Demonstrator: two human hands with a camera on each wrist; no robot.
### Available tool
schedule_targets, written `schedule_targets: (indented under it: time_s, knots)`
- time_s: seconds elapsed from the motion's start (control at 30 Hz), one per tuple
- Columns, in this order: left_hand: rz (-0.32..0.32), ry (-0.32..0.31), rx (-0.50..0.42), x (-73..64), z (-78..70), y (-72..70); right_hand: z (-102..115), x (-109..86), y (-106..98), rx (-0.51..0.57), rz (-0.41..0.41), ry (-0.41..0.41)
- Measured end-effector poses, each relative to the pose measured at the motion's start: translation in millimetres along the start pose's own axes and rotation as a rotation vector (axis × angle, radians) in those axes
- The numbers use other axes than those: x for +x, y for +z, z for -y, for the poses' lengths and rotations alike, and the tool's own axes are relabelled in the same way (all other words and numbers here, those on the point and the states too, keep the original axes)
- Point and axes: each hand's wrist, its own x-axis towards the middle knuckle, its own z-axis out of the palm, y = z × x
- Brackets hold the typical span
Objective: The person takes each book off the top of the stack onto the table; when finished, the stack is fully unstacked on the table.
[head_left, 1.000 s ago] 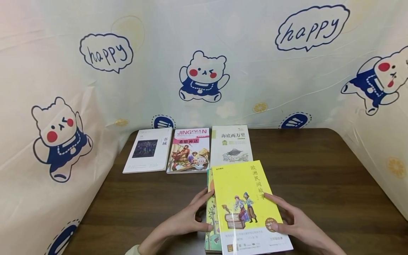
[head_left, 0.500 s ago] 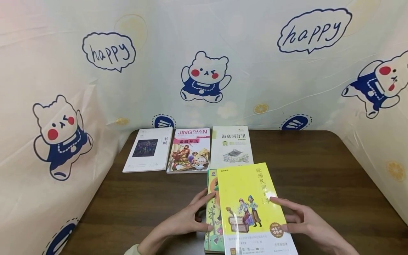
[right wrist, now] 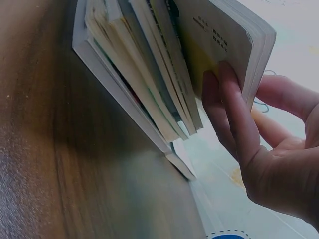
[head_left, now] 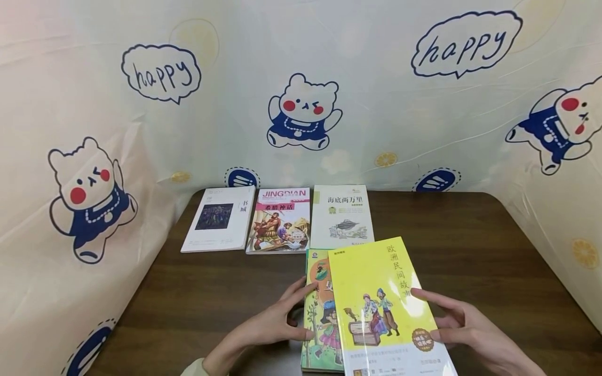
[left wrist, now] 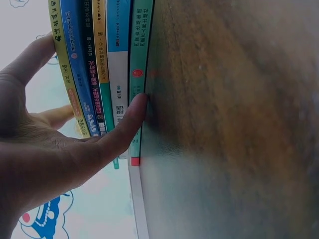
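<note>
My right hand pinches the right edge of a yellow paperback book. Its thumb lies on the cover, and in the right wrist view the fingers curl beneath. That book overlaps a stack whose upper visible one is a green illustrated book; the right wrist view shows a gap under the raised yellow book. Against the stack's left side rests my left hand, fingers extended. In the left wrist view its thumb touches the spine of the green bottom book, several other spines standing between thumb and fingers.
At the back of the brown wooden table lie a white book, a pink-banded comic-style book and a pale book, side by side. A printed curtain hangs behind and around the table.
My right hand has slid the yellow book to the right, uncovering more of the green illustrated book. The left hand stays at the stack's left side.
</note>
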Motion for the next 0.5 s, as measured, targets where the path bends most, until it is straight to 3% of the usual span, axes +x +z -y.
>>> schedule_targets:
  time_s: [0.23,0.5]
  knots:
    - [-0.004,0.001,0.018,-0.8,-0.3,0.1,8,-8.9,-8,0.017,-0.026,0.029]
    - [-0.005,0.004,0.024,-1.6,-1.8,-0.1,16,-18.1,-20,-0.024,-0.135,0.036]
